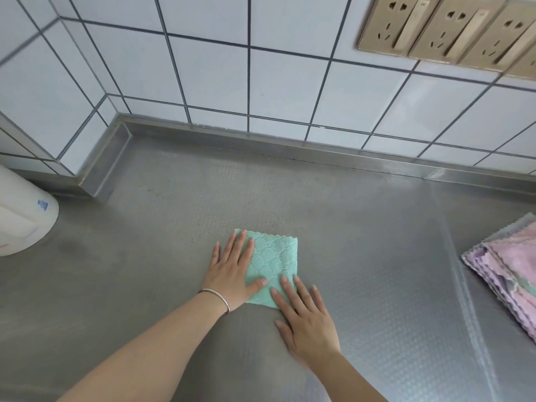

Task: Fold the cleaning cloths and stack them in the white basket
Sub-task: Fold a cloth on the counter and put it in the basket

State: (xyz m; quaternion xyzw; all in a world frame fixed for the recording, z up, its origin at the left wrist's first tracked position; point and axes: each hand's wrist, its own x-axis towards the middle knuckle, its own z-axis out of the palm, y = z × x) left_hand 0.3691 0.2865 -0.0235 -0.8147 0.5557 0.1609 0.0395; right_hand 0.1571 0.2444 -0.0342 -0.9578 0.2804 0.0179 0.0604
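Observation:
A green cleaning cloth (274,261) lies folded into a small square on the steel counter (145,285). My left hand (232,269) rests flat on its left edge, fingers spread, thumb across the cloth's lower part. My right hand (304,317) lies flat with its fingertips on the cloth's near right corner. Neither hand grips anything. A pile of unfolded pink and purple cloths (510,274) sits at the right edge of the counter. No white basket is in view.
A white rounded appliance (20,216) stands at the far left. The tiled wall (261,82) and a raised steel lip (261,140) close off the back of the counter. Gold wall sockets (452,30) are mounted at the upper right.

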